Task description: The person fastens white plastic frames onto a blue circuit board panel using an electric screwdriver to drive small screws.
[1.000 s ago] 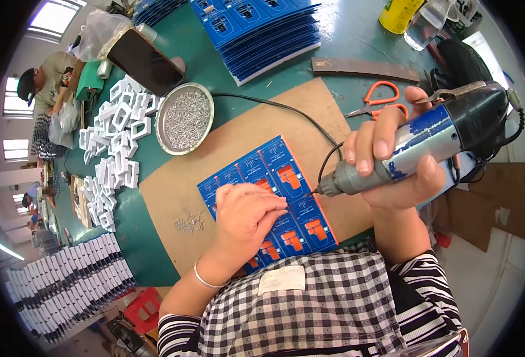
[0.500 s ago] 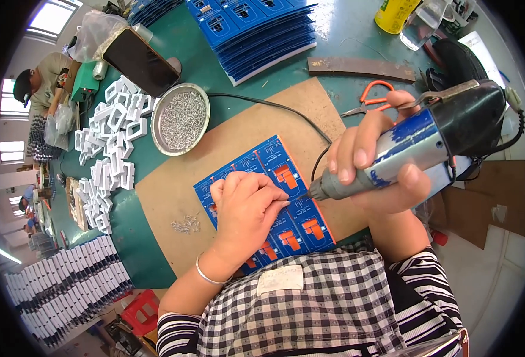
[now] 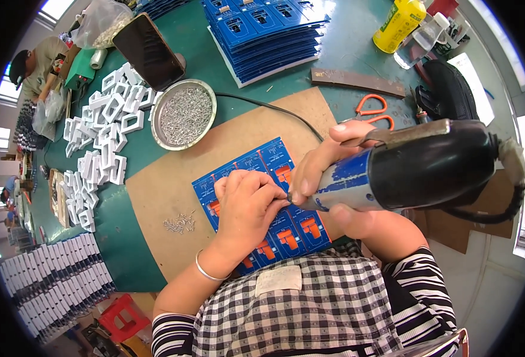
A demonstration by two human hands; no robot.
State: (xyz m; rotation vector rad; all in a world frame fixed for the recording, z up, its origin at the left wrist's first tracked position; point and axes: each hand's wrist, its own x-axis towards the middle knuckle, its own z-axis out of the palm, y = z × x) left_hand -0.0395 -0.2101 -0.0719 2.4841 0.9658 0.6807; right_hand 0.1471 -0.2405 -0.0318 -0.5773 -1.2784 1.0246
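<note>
Right hand [image 3: 334, 172] gripping electric screwdriver [image 3: 417, 163] | tip drawn in to left hand [image 3: 247, 202] fingertips | blue panel [image 3: 262, 205] pinned; driving likely.

A flat blue circuit-board panel [image 3: 262, 205] is lying on a brown cardboard sheet [image 3: 173, 196] spread over the green tabletop [image 3: 346, 53], with a small scatter of loose metal screws [image 3: 179, 223] sitting on the sheet just left of the panel. A round metal dish of screws [image 3: 183, 114] is sitting behind the sheet's left part, with a heap of white plastic frames [image 3: 105, 134] lying to its left. A stack of blue panels [image 3: 268, 33] is resting behind the sheet, and orange-handled scissors [image 3: 374, 110] are lying at its far right corner.
</note>
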